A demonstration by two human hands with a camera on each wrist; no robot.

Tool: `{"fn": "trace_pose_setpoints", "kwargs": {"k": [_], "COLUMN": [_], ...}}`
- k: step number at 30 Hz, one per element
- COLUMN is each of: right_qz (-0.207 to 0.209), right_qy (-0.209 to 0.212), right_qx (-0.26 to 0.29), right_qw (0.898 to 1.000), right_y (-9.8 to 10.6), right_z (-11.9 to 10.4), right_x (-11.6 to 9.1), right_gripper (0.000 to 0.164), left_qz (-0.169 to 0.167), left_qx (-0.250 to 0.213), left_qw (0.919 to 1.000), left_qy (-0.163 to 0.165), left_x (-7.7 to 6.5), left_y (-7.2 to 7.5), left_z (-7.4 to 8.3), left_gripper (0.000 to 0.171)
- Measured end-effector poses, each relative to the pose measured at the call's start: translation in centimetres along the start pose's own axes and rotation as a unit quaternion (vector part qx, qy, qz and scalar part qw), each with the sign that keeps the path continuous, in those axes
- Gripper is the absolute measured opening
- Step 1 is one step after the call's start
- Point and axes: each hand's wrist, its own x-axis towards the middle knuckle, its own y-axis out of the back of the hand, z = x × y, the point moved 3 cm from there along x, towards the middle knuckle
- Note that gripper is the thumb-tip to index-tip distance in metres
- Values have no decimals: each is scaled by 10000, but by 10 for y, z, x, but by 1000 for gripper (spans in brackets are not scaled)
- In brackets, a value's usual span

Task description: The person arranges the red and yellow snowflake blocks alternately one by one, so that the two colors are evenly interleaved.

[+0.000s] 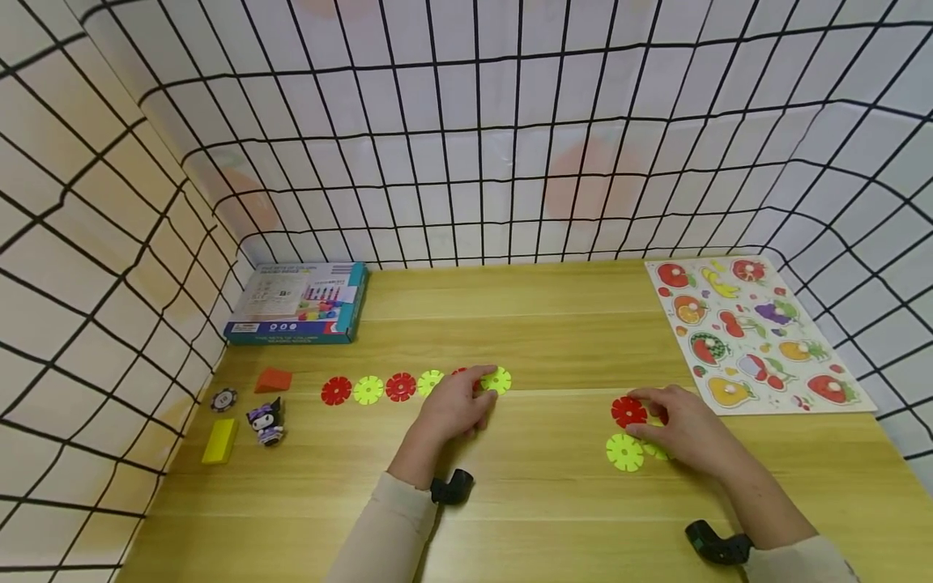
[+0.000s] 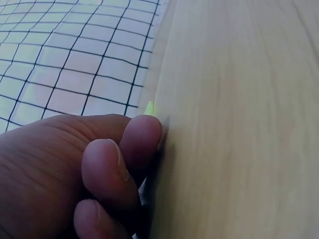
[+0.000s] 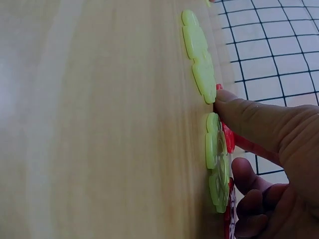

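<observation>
Red and light-green notched plastic discs lie in a row on the table. My left hand [image 1: 455, 405] is at the right end of the row, index finger and thumb at opposite edges of a light-green disc [image 1: 499, 380]. In the left wrist view only a sliver of a green disc [image 2: 150, 108] shows past the fingertips. To the right, my right hand [image 1: 688, 429] pinches a red disc [image 1: 627, 411] between thumb and index finger. Beside it lies a light-green disc [image 1: 624, 453], and another green disc [image 1: 656, 448] is partly hidden under the hand.
At back left lies a flat boxed set [image 1: 299, 304]. Near it are an orange piece [image 1: 273, 380], a poker chip [image 1: 223, 399], a yellow block [image 1: 219, 441] and a small figurine [image 1: 266, 423]. A fruit picture board [image 1: 751, 336] is at back right. Black netting [image 1: 477, 129] surrounds the table.
</observation>
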Motion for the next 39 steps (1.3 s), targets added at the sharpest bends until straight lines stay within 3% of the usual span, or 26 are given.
{"fn": "trace_pose_setpoints", "kwargs": {"k": [7,15,18,21,23,28,33,39], "right_qz": [131,403,401,293,216,-2,7,-51], "right_qy": [68,134,-16,-158,-261,-657,-856,-702], "right_qx": [184,966,1910,2850,3196,3583,3438,2672], "right_qw": [9997,9944,9808,9579,9469,9313,9351,9611], "right_y": [0,-4,-5,-8,-13,-35,-51,-54], "right_z": [1,-10,-20,-33,-44,-71,-92,-105], "right_x": [0,1,3,10,18,41,60,75], "right_gripper": [51,28,31,36,36,30,27,24], "left_qz": [38,18,-2,-16,-21,5,-23,-17], "left_qx": [-84,-214,-217,-195,-191,-238,-277,-266], "left_qw": [10000,9997,9997,9998,9998,9997,9996,9996], "left_qy": [11,88,73,22,-18,-39,6,88], "left_x": [0,-1,-1,-1,-1,-1,-1,-2], "left_y": [0,0,0,1,2,4,2,2], "left_z": [0,1,0,0,0,-1,0,0], "left_gripper": [45,45,45,45,45,45,45,44]}}
